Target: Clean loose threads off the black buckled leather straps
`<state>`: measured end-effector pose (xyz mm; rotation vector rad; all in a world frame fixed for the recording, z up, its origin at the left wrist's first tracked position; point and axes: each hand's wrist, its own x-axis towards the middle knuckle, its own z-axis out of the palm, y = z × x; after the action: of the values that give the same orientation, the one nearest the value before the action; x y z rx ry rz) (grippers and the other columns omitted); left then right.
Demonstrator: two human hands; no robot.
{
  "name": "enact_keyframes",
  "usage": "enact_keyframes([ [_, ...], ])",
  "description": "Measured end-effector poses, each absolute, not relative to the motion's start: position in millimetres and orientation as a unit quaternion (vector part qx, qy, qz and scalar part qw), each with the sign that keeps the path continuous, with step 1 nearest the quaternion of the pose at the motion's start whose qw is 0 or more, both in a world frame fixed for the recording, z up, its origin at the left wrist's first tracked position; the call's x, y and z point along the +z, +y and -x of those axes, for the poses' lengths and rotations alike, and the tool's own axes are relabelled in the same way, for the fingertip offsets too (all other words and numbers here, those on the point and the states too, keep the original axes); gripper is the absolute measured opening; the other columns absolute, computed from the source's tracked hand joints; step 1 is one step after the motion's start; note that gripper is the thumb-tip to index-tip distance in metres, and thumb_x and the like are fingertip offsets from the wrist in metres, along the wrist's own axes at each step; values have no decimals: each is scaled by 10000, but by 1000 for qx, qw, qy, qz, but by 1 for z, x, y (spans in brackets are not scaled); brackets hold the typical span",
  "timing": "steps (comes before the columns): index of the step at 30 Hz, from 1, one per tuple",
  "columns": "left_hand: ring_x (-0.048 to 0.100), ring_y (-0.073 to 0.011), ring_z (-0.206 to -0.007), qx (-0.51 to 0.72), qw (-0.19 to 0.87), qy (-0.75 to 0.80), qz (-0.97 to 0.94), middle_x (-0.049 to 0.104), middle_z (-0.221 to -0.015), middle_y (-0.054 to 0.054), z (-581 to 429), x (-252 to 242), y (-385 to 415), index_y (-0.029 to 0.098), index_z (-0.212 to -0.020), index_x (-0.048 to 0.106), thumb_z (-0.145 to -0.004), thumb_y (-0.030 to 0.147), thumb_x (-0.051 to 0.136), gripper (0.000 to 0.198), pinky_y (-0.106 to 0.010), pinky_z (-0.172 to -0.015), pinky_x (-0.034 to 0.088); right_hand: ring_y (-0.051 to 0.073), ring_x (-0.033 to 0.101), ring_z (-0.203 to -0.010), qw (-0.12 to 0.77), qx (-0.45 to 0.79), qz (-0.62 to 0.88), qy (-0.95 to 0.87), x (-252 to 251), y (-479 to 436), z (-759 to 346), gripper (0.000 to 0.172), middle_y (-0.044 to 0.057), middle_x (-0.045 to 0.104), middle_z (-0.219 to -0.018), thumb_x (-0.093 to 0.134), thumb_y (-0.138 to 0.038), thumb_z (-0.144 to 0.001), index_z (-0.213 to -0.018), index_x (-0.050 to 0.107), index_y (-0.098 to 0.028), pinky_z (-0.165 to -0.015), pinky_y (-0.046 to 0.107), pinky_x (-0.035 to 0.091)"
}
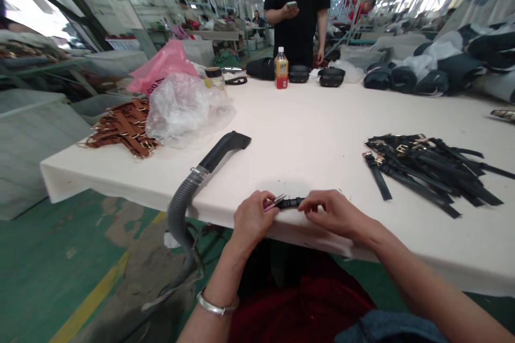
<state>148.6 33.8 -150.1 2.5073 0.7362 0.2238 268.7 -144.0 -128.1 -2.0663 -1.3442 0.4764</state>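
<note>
My left hand (254, 215) is closed round small pink-handled snips (274, 202), whose pointed metal tips reach right over a black strap (293, 202). The strap lies near the table's front edge, between my two hands, with small loops along it. Its left end runs up to my left fingers, and I cannot tell whether they grip it too. At its right end, my right hand (332, 213) is closed in a pinch on the strap, thumb and forefinger together.
A pile of black buckled straps (426, 169) lies right on the white table (306, 128). To the left are a grey hose with a black nozzle (219, 153), clear plastic bags (187, 110) and brown straps (124, 126). Behind a drink bottle (281, 69), a person (298, 10) stands holding a phone.
</note>
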Motion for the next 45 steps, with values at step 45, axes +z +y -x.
enact_keyframes([
  [45, 594, -174, -830, -9, 236, 58, -970, 681, -897, 9, -171, -130, 59, 288, -936, 719, -787, 237, 542, 237, -249, -693, 405, 131, 543, -799, 302, 45, 783, -542, -177, -98, -289, 83, -2, 586, -837, 574, -217, -880, -820, 626, -196, -701, 237, 366],
])
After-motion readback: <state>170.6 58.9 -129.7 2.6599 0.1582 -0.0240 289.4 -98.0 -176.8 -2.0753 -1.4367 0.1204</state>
